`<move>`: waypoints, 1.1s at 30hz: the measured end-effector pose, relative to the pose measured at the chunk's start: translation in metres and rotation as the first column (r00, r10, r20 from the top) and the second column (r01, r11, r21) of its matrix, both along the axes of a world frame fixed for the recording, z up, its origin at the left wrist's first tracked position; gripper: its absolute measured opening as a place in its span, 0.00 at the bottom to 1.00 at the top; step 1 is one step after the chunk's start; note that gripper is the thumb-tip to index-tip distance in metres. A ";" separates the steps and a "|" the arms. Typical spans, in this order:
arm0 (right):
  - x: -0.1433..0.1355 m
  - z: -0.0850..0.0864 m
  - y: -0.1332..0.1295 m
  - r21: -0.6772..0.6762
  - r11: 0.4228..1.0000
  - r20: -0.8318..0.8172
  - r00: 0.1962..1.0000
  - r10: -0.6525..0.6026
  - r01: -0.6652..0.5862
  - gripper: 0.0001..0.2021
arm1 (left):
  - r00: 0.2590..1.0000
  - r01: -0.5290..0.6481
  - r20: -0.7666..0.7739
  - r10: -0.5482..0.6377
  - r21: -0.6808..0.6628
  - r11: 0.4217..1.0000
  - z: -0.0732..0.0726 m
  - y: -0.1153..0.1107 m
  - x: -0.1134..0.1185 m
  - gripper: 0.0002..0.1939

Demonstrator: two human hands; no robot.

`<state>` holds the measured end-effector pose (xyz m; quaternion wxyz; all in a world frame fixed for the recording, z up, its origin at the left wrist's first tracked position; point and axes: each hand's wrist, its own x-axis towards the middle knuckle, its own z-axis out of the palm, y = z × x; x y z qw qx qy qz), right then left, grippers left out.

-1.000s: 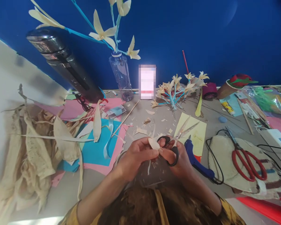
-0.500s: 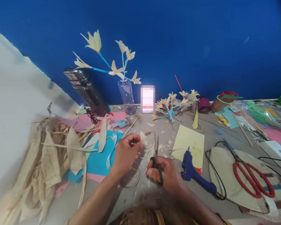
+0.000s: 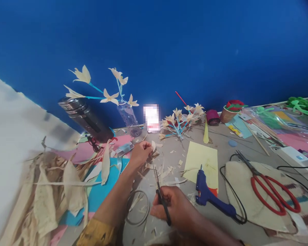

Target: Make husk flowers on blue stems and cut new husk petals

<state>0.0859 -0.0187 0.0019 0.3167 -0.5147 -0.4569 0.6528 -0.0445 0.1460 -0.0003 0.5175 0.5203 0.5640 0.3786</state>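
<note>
My left hand [image 3: 140, 154] reaches over the far middle of the table, thumb and fingers pinched on a small cream petal [image 3: 153, 146]. Another pale petal lies just beyond it. Closer to me, my right hand [image 3: 173, 205] is closed round black-handled scissors [image 3: 158, 186], their blades pointing away and slightly parted, with nothing between them. Thin cream scraps [image 3: 169, 172] litter the table around the blades. A coil of wire [image 3: 128, 208] lies between my forearms.
Dried husks [image 3: 47, 191] heap at the left. A dark flask [image 3: 86, 118] and a bottle with husk flowers [image 3: 129, 118] stand at the back. To the right are more flowers [image 3: 179, 121], a blue glue gun [image 3: 205, 194] on yellow paper, and red-handled scissors [image 3: 272, 189].
My left hand has moved forward, away from the scissors, with the petal in its fingers. The right hand still holds the scissors. The view has shifted, so the background sits lower and further left.
</note>
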 end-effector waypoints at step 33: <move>0.016 -0.002 0.013 0.036 0.831 -0.192 0.820 -0.540 0.556 0.15 | 0.848 0.276 0.526 -0.061 -0.340 0.899 0.021 -0.106 0.008 0.13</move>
